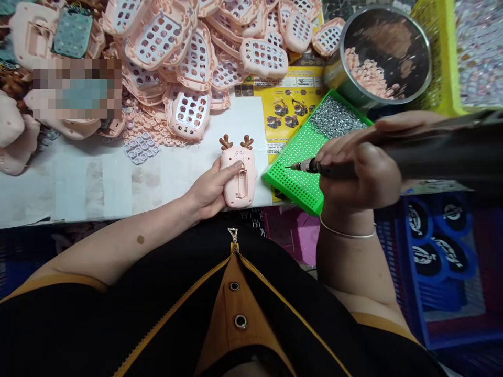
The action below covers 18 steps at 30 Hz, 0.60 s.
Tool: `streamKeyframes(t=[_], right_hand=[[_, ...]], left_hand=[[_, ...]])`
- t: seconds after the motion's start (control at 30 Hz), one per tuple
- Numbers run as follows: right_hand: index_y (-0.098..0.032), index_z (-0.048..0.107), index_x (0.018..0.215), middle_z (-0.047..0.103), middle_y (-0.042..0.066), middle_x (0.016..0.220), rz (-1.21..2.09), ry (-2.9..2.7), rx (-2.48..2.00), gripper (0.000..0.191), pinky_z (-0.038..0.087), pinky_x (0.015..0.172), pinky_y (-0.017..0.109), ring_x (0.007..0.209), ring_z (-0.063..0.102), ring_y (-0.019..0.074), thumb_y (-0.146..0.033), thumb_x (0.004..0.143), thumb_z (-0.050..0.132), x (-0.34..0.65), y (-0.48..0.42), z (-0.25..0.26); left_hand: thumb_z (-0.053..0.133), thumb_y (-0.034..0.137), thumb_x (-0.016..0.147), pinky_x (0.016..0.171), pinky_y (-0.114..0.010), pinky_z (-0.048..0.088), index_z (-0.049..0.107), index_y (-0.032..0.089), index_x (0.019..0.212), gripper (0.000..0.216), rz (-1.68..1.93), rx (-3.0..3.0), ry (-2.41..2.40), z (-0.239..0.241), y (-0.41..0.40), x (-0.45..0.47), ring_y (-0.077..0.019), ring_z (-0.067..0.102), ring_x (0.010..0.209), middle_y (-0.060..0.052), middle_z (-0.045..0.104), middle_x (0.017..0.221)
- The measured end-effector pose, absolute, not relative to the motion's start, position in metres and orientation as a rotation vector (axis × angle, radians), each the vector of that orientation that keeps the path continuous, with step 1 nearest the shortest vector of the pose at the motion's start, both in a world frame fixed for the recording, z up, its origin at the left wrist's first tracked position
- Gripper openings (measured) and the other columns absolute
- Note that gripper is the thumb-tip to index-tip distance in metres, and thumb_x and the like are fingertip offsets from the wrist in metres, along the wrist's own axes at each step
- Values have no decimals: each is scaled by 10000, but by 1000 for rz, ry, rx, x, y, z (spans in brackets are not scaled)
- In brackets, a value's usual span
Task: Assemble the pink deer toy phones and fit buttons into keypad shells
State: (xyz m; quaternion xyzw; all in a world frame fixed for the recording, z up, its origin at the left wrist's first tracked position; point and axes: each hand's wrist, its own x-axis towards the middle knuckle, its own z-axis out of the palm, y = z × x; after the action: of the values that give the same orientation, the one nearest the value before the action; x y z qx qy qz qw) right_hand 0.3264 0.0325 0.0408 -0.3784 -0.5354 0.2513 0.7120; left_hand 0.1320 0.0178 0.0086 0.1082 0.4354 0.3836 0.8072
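Observation:
My left hand (pixel 210 191) grips a pink deer-shaped toy phone (pixel 238 175) lying back side up on the white table (pixel 98 183), its brown antlers pointing away from me and its battery bay showing. My right hand (pixel 356 170) is closed round a dark electric screwdriver (pixel 412 152). The driver's tip (pixel 293 167) hovers over a green perforated screw tray (pixel 302 173), a little right of the toy. A heap of small silver screws (pixel 338 118) lies at the tray's far end.
A big pile of pink phone front shells (pixel 188 57) covers the table's far side, with grey rubber keypads (pixel 141 147) beside it. A round metal tin (pixel 383 55) holds small pink parts. A yellow basket (pixel 446 57) stands at far right, a blue crate (pixel 440 262) lower right.

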Motion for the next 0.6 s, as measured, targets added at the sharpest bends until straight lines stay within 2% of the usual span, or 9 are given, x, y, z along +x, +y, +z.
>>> streamKeyframes(t=[0.17,0.3,0.43,0.5,0.6], right_hand=[[-289,706,856,472,-75,545,511,-1056,-773,222,351,369,261,378,423,94,-385,686,812,326,46,21],[-302,671,866,484,-57,593,522,-1084,-893,283,394,398,302,409,456,111,-475,693,814,326,47,16],[-283,635,868,517,-45,685,523,-1079,-882,328,392,391,311,414,451,97,-487,689,820,330,46,13],[-289,614,886,557,-38,736,582,-1111,-920,342,435,422,314,450,494,103,-488,702,823,335,42,17],[-319,589,937,617,-20,783,873,-1268,-1059,389,563,568,369,577,607,157,-521,713,834,339,28,29]], left_hand=[[719,210,868,905,-443,577,580,237,1213,373,797,226,961,12,19,133,-231,696,959,-37,721,958],[736,230,856,914,-466,580,573,245,1211,390,781,229,958,13,20,133,-254,701,991,-48,728,1003],[704,228,884,895,-451,588,567,242,1216,359,775,234,972,14,21,132,-243,703,970,-47,726,985],[705,220,883,895,-439,586,565,241,1232,376,778,235,971,14,21,132,-235,702,963,-43,723,973],[712,221,878,885,-433,583,559,240,1256,408,790,246,960,13,20,133,-224,700,925,-42,722,961]])
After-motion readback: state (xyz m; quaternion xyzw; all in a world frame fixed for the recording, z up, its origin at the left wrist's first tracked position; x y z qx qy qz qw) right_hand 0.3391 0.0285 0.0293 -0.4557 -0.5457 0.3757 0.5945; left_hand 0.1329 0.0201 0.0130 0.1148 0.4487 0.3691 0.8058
